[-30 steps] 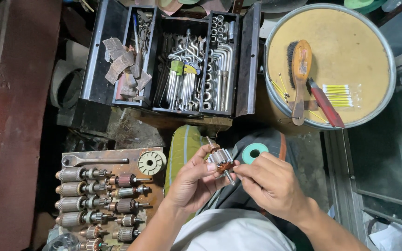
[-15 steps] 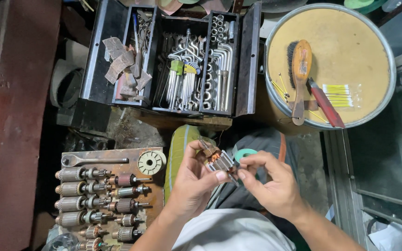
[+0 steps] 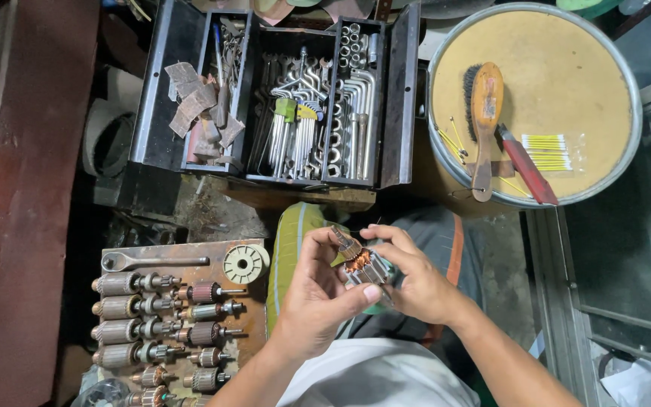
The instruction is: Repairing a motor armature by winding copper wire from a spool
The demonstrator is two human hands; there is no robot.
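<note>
**Armature held in both hands below the toolbox**

Armature (image 3: 357,260), copper windings showing, pinched between left hand (image 3: 316,298) and right hand (image 3: 416,283), fingers pressed around it. Held just below the open black toolbox (image 3: 167,90). Flanked lower left of the toolbox by rows of spare armatures (image 3: 160,316) on a board.

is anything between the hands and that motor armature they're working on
Nothing visible. Both the left hand and the right hand already have their grip directly on the armature, fingers touching it on either side, held above the lap.
</note>
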